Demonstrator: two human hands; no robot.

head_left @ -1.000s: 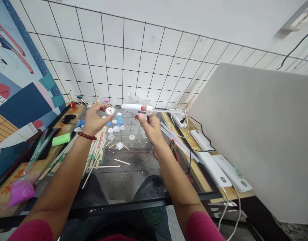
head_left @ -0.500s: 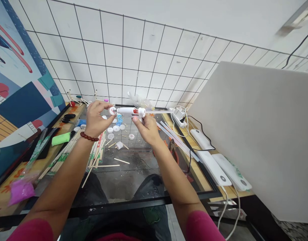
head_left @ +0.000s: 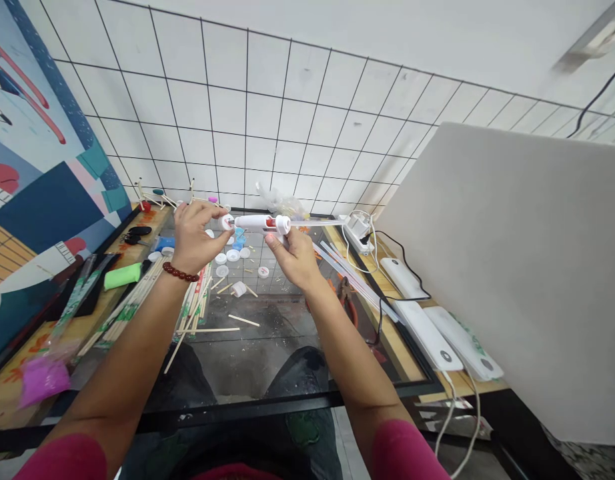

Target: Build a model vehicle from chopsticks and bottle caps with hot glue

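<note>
Your left hand [head_left: 195,235] pinches a bottle cap [head_left: 226,222]; your right hand [head_left: 298,257] grips a glue gun [head_left: 253,222] at its three o'clock, apparently gluing: steadiness needed.

Sticks [head_left: 200,293] left, glue sticks [head_left: 357,285] right, caps [head_left: 232,255] between

Over the surface [head_left: 277,327] there's a glue gun [head_left: 252,221], right of the held cap [head_left: 226,222]; pliers [head_left: 345,293] beside the glue sticks, the power strip [head_left: 358,233] behind.

Wall [head_left: 267,60], 12 o'clock: white, dark grid lines. Mural [head_left: 37,227], 9 o'clock: multicoloured. Panel [head_left: 527,267], 3 o'clock: plain grey. Table [head_left: 282,333], 6 o'clock: glass top, black frame. Floor [head_left: 345,445], 6 o'clock: pale, below table.
</note>
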